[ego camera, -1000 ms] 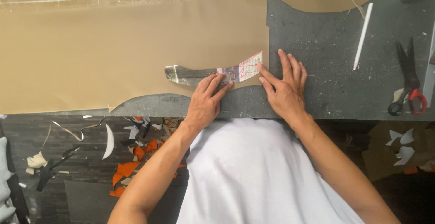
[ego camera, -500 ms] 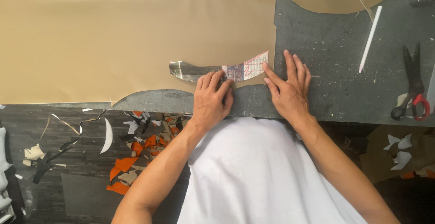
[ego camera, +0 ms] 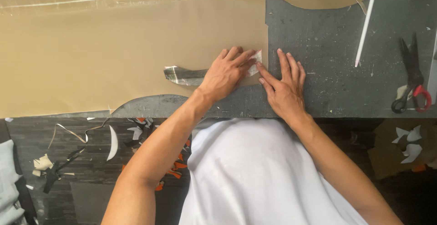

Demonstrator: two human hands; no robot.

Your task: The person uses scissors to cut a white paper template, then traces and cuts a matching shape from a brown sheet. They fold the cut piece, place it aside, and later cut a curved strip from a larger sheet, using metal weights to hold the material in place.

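Left hand: your left hand [ego camera: 226, 74] has slid forward, now flat on the curved pattern piece [ego camera: 187, 75].
Right hand: your right hand [ego camera: 285, 87] stays open, pressing the grey table [ego camera: 327, 47].

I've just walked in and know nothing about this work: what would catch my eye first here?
Probably the two hands at the table's middle: the left hand presses a curved pattern piece onto the broad tan sheet, the right hand lies flat beside it on the grey mat. At the right edge lie red-handled scissors.

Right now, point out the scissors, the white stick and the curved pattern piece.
scissors [ego camera: 412, 77], head view, on the dark blades.
white stick [ego camera: 364, 31], head view, mid-length.
curved pattern piece [ego camera: 184, 75], head view, its bare left end.
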